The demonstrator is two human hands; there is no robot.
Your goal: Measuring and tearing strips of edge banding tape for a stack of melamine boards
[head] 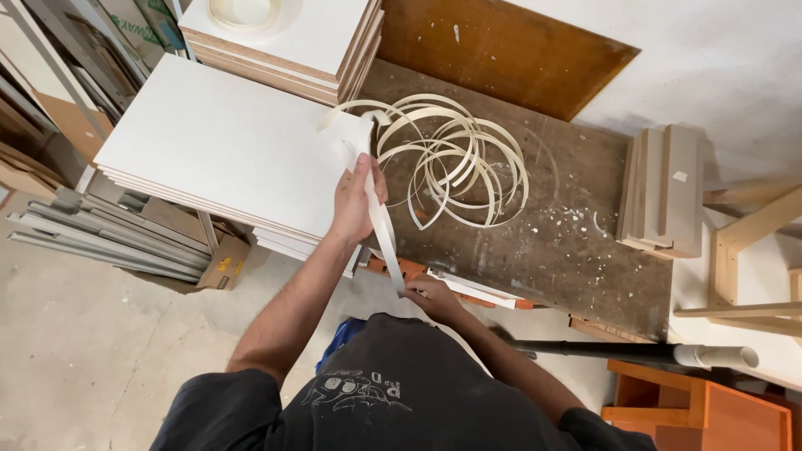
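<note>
Edge strip point(380, 219) stretched taut between both hands at the near edge of the workbench point(576, 250): left hand point(355, 205) raised beside the corner of the stack of white panels point(225, 146), fingers curled shut around the strip, right hand point(430, 292) low against the body with fingertips pinching the lower end. Far end of the strip runs back into the loose tangle of cream coils point(451, 159) lying on the bench top just right of the panels. Step in hand looks like drawing out and straightening 1 length against the panel edge; next move likely calls for steady tension from both hands and keeping the strip flat, untwisted, as it is aligned.
</note>
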